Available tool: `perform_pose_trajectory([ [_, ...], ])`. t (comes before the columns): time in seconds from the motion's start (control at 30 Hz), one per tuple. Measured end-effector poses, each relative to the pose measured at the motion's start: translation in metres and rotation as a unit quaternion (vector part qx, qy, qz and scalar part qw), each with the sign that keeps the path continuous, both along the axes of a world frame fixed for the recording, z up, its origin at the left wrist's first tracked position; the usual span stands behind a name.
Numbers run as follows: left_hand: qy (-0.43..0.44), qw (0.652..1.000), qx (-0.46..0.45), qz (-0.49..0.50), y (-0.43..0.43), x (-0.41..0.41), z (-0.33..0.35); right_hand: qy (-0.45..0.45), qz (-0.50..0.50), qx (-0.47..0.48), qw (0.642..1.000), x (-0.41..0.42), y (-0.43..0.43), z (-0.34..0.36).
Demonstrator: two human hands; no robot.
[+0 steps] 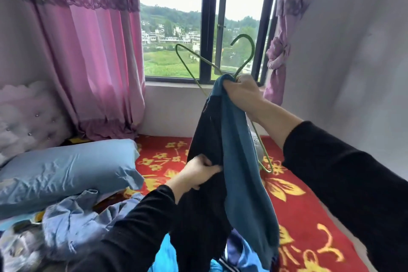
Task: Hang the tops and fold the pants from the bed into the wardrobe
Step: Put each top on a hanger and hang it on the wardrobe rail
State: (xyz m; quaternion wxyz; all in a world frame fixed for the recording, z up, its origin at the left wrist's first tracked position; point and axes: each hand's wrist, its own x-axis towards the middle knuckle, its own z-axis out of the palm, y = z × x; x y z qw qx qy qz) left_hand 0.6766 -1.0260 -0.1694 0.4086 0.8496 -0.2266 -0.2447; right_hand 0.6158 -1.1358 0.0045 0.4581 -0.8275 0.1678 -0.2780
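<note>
Hanging limp, teal-and-black top [234,139] drapes green hanger [245,64].

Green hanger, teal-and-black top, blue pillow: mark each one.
green hanger [242,35]: head view, top of the hook's curve
teal-and-black top [236,150]: head view, middle of the teal panel
blue pillow [66,168]: head view, middle of the pillowcase

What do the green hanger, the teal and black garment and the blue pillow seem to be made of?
Green hanger: probably coated metal wire; it is very thin and bent into a hook. Garment: soft matte cloth, perhaps knit or fleece; it hangs in limp folds. Blue pillow: smooth woven cover with slight sheen and fine creases.
</note>
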Motion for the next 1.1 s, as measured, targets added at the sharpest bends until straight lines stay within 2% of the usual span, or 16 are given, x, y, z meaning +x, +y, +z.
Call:
perform_pose_trajectory([
  [0.1,0.018,0.999,-0.039,0.004,-0.013,-0.008,0.003,-0.010,-0.011,-0.012,1.000,-0.002,-0.005,0.006],
  [0.17,-0.030,0.997,-0.068,0.012,-0.021,-0.011,0.011,-0.022,-0.020,-0.009,1.000,-0.004,-0.013,0.009],
  [0.27,-0.136,0.989,-0.062,0.007,-0.026,-0.004,0.016,-0.045,-0.054,0.002,0.998,-0.010,-0.026,0.015],
  [0.33,-0.136,0.990,-0.044,0.006,-0.022,0.007,0.015,-0.068,-0.079,0.008,0.995,-0.015,-0.038,0.020],
  [0.43,-0.045,0.998,-0.050,-0.012,-0.004,0.029,0.014,-0.102,-0.127,0.023,0.986,-0.025,-0.059,0.025],
  [0.53,0.073,0.983,-0.166,-0.026,0.022,0.044,0.034,-0.107,-0.174,0.030,0.978,-0.036,-0.083,0.021],
  [0.63,0.112,0.967,-0.224,-0.047,0.039,0.055,0.068,-0.073,-0.202,0.032,0.976,-0.045,-0.099,0.004],
  [0.77,0.108,0.980,-0.162,-0.032,0.046,0.064,0.102,-0.039,-0.229,0.045,0.972,-0.050,-0.112,-0.022],
  [0.93,0.121,0.989,-0.075,0.030,0.047,0.057,0.111,-0.030,-0.239,0.056,0.969,-0.053,-0.119,-0.039],
  [1.03,0.061,0.990,-0.086,0.097,0.040,0.055,0.104,-0.026,-0.241,0.046,0.969,-0.055,-0.123,-0.042],
  [1.1,-0.044,0.988,-0.063,0.138,0.037,0.060,0.097,-0.033,-0.241,0.054,0.969,-0.057,-0.127,-0.045],
])
